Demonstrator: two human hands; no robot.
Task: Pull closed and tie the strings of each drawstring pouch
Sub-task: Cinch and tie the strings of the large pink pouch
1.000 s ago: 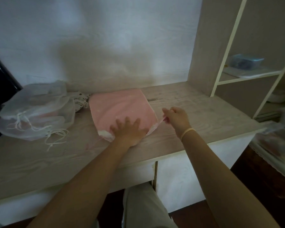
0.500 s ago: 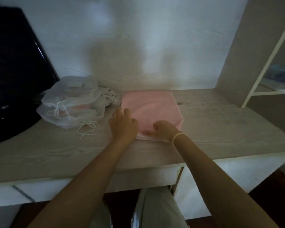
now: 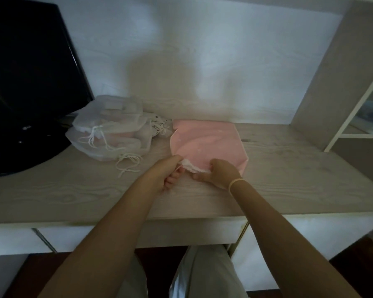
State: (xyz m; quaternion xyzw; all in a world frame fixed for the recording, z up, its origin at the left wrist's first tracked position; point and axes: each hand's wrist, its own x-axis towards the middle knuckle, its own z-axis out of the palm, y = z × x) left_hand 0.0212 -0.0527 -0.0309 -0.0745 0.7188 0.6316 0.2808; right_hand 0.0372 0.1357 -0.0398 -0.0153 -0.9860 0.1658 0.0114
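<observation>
both hands at the near edge of the pink pouch (image 3: 207,145), apart, each clamped on the gathered white mouth (image 3: 193,167): left hand (image 3: 163,174) pinching its left end with curled fingers, right hand (image 3: 219,174) gripping its right end, thumb over the fabric. pink pouch flat on the bench (image 3: 73,190), mouth toward the bench's front edge, far end close to the wall.

risks, as judgement only:
- uneven pull from one side, dragging the whole pouch across the smooth bench instead of cinching the mouth, since nothing pins the body down.
- grip on fabric rather than on the strings, so the mouth bunches without closing.
- a thin cord slipping out of a pinch, or a loose knot that opens again.
- a sweep of the left forearm snagging the stray white strings (image 3: 128,161) trailing left of the pink pouch and pulling the white mesh pouches (image 3: 110,132) along.

hard to make out:
- the pink pouch's own strings: not visible, hidden in the hands or under the white ruffle.
- mouth fully cinched or not: cannot tell.
- fingertips of both hands tucked out of sight.
- contents of the pouch unseen.
- how many mesh pouches in the pile, and which of them tied: unclear in the dim light.
- a small patterned item (image 3: 158,124) between pile and pink pouch, unidentifiable.
- dark monitor (image 3: 28,93) far left and shelf unit (image 3: 340,82) far right of the pouch, both cut off by the frame.
</observation>
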